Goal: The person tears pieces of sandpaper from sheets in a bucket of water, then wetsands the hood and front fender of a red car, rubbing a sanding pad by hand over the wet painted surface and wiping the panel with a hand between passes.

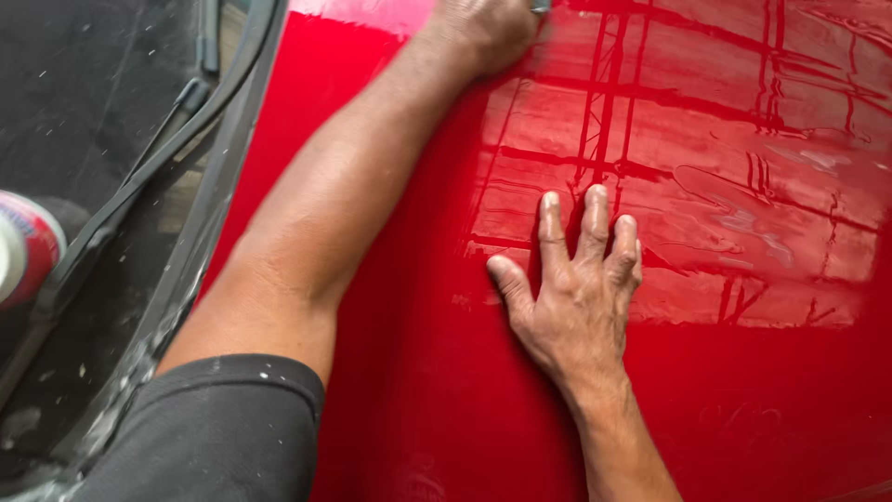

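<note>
Basically, the right hand (578, 296) lay flat on the red car hood (418, 400), palm down, fingers (552, 228) spread a little and pointing away from the person, thumb out to the left. It held nothing. Just beyond its fingertips the glossy paint (725, 186) showed wet streaks and reflections of a roof frame.

Further out and up-left from that hand, the left hand (483, 28) pressed on the same hood near the top edge of the view. Its fingers were curled over something small and grey (540, 6), mostly cut off by the frame; could not tell what it was or how tightly it was gripped. The left forearm ran diagonally back down to a black sleeve (223, 428) speckled with white spots.

Left of the arm, well away from both hands, sat the dusty windshield (84, 93) with a black wiper (149, 167) lying across it. At the far left edge a spray can (26, 246), red and white with a pale cap, lay on the glass; its contents were not visible. White flecks dotted the cowl trim (181, 279) between glass and hood.
</note>
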